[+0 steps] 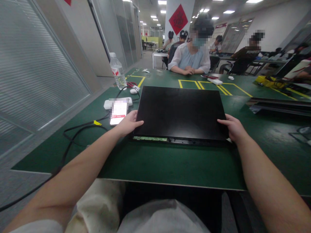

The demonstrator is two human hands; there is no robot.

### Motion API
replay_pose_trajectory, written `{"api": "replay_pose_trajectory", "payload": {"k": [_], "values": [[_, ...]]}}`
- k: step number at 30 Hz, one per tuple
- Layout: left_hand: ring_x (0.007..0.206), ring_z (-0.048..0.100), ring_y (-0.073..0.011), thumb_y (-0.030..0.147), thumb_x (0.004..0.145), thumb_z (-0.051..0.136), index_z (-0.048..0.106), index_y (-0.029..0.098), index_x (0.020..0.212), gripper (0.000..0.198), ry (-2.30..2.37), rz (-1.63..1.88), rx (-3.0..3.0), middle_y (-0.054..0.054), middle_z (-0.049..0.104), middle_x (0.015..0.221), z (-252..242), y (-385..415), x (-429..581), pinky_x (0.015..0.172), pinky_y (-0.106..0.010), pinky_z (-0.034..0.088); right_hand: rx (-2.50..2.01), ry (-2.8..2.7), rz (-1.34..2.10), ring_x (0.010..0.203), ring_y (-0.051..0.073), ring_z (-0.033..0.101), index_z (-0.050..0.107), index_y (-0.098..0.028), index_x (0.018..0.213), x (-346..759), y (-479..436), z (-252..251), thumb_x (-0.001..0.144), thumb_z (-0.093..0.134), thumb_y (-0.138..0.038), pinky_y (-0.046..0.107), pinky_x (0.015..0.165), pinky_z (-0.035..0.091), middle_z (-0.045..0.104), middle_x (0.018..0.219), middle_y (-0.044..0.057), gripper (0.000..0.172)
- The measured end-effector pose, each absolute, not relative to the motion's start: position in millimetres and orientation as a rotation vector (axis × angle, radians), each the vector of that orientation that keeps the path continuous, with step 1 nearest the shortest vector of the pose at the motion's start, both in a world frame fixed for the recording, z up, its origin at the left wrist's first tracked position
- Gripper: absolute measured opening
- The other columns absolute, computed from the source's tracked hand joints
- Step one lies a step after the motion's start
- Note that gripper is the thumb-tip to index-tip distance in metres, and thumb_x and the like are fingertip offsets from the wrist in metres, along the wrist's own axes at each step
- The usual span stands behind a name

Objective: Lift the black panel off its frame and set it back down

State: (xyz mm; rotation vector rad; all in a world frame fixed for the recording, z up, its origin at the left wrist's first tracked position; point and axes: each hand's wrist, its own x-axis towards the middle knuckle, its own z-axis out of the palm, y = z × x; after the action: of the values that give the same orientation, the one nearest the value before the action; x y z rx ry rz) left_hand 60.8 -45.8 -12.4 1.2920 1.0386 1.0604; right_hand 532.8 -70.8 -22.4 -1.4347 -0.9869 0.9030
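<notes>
Black panel: at the middle of the green tabletop, between the two hands, dark face up; whether its far side is raised cannot be told.
Near edge: a green circuit strip shows along its left part.
Left hand: fingers closed on the panel's left side, thumb on the face, the others partly hidden at the edge.
Right hand: fingers gripping the panel's right side, thumb at the rim, the others mostly hidden.
Phone: screen lit, near the left hand, in front of a white bar.
Bottle: upright, beyond the phone.
Black cable: looped on the left, near a yellow tag.
Dark sheets: flat, well right of the panel.
Person opposite: seated, hands together at the far edge.
</notes>
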Motion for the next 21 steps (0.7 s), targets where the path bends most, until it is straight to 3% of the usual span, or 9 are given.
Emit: {"api": "replay_pose_trajectory", "payload": {"k": [9,21], "values": [[0.134,0.067,-0.0335,0.005,0.067,0.084,0.057,0.019,0.134,0.073,1.018,1.069,1.242,-0.012,0.078,0.129,-9.9,-47.8,61.4,0.12,-0.055,0.047,-1.423,-1.018,0.883,0.102,0.031,0.077,0.074,-0.032,0.098,533.3,-68.8,-25.0,0.061,0.081,-0.022,0.05,0.093,0.065,0.081,0.099,0.002,0.039],[0.139,0.063,-0.0343,0.001,0.072,0.08,0.056,0.02,0.136,0.071,1.038,1.057,1.26,-0.014,0.074,0.137,-13.5,-45.6,59.8,0.122,-0.058,0.045,-1.456,-1.046,0.853,0.102,0.034,0.076,0.072,-0.032,0.093,533.2,-70.3,-24.4,0.063,0.083,-0.027,0.054,0.093,0.064,0.08,0.096,0.004,0.033]]}}
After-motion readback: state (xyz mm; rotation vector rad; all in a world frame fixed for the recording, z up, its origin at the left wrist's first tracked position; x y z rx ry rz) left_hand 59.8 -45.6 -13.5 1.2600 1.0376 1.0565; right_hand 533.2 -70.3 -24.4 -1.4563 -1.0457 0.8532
